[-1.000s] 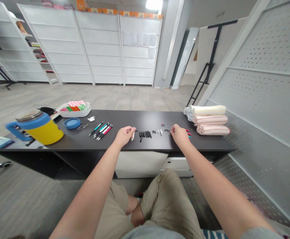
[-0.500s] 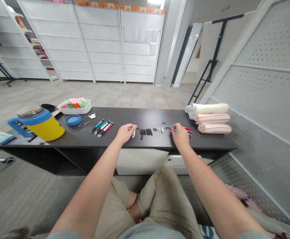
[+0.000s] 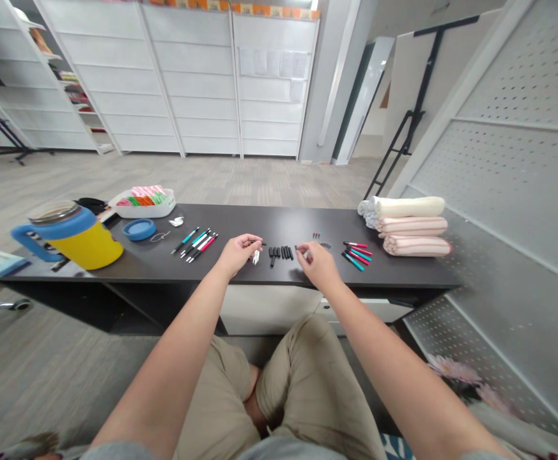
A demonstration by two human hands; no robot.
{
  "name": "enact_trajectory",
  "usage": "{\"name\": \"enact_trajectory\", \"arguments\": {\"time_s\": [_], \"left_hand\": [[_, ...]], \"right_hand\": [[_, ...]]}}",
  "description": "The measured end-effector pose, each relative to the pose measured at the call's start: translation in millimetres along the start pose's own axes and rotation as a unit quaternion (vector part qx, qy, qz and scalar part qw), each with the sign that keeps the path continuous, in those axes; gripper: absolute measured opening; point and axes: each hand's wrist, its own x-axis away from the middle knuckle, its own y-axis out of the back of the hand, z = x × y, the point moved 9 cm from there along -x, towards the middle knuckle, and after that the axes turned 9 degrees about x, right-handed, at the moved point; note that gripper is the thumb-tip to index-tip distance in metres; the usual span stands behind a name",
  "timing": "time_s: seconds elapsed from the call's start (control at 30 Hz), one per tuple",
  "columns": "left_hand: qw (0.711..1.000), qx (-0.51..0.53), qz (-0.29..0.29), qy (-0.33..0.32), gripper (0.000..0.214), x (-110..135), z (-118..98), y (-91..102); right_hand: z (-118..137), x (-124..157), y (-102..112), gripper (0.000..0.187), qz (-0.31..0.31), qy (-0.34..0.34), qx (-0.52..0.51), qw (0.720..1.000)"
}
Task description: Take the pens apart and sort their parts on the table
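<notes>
My left hand (image 3: 238,255) is over the dark tabletop, thumb and fingers pinched together. A small dark tip shows at its fingertips, too small to name. Slim white pen parts (image 3: 256,257) are just below those fingers. My right hand (image 3: 317,263) is closed in a pinch over the tiny dark pieces, which it mostly hides; what it grips I cannot make out. Between the hands lie several black tubes (image 3: 281,252), like pen grips, in a row. Beyond the right hand are tiny red and green-tipped bits (image 3: 316,236) and small dark clips (image 3: 325,245).
Whole pens (image 3: 195,245) lie on the left, red and teal barrels (image 3: 358,253) on the right. A yellow-blue mug (image 3: 75,236), blue lid (image 3: 139,229) and white basket (image 3: 144,203) stand at left. Rolled towels (image 3: 413,225) are stacked at the right end, beside a perforated panel (image 3: 513,166).
My right hand has moved left, from beside the red and teal barrels to the tiny pieces by the black tubes. The barrels are now uncovered. My left hand has barely shifted.
</notes>
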Motion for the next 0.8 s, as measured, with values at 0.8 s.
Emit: {"name": "enact_trajectory", "arguments": {"time_s": [0.8], "left_hand": [[0.998, -0.03, 0.042, 0.025, 0.037, 11, -3, -10.3]], "right_hand": [[53, -20, -51, 0.015, 0.103, 0.007, -0.145, 0.984]]}}
